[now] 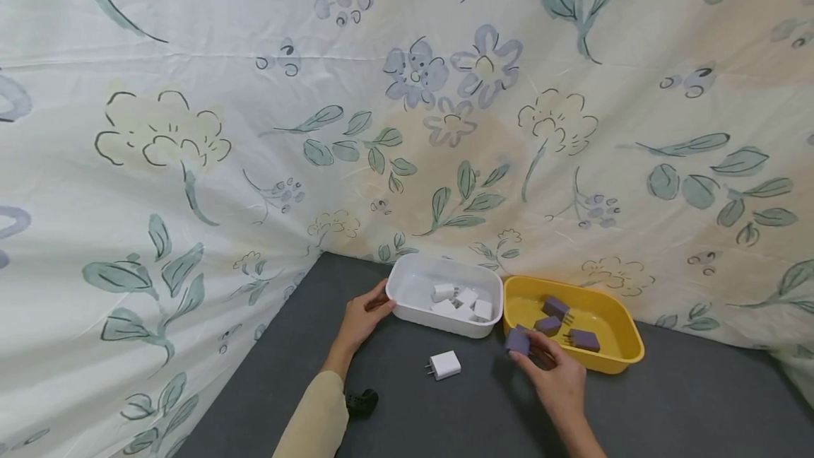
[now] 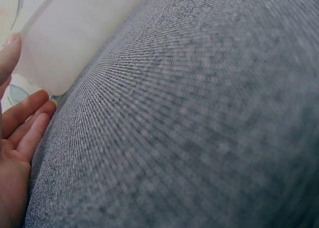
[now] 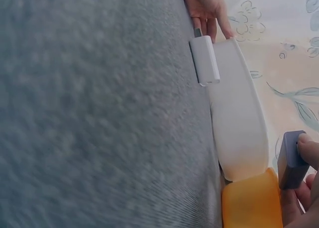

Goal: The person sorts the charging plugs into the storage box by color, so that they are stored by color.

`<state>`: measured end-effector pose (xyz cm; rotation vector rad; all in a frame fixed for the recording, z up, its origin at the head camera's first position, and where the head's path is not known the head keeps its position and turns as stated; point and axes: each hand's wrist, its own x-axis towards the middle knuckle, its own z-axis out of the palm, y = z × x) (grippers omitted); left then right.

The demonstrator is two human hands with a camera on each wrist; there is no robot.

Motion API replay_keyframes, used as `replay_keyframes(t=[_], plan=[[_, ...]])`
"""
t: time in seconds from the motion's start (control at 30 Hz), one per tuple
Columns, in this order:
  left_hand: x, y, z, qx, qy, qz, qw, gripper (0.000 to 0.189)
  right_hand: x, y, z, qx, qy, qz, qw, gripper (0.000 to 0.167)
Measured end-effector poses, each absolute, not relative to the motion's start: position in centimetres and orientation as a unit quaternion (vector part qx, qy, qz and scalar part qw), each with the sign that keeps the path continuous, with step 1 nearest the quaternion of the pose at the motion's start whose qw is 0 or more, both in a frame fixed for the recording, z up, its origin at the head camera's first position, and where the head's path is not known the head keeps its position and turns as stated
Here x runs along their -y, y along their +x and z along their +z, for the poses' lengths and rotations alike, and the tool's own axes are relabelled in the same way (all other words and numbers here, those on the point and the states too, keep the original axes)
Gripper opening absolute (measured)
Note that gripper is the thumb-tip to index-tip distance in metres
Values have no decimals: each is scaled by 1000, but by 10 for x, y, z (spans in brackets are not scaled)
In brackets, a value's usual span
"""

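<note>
My right hand pinches a purple charger plug between thumb and fingers, at the near left corner of a yellow bin. Several more purple charger plugs lie inside that bin. At the left end of a white bin, my left hand rests with its thumb at the rim and its fingers loosely extended. That bin holds several white charger plugs. One white charger plug lies on the table in front of it, prongs to the left; the right wrist view shows this plug too.
The two bins stand side by side on a dark grey table. A floral cloth hangs behind them and along the left side. A small black object lies beside the left forearm.
</note>
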<state>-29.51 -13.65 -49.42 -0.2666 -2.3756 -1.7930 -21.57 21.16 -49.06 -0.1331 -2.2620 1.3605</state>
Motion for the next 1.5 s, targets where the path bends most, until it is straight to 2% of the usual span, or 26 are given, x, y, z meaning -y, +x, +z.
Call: replay_keyframes(t=[0.4, 0.77, 1.17, 1.5], plan=[[137, -296, -495, 792, -74, -599, 88, 58, -224, -221, -481, 838, -63, 480, 250, 47], [138, -298, -495, 798, -85, -591, 76, 58, -240, -230, -481, 831, -66, 472, 289, 43], [138, -300, -497, 798, -87, -592, 77, 58, -259, -235, -467, 849, -109, 447, 260, 51], [138, -298, -496, 798, -87, -591, 78, 58, -272, -239, -461, 853, -119, 423, 282, 49]])
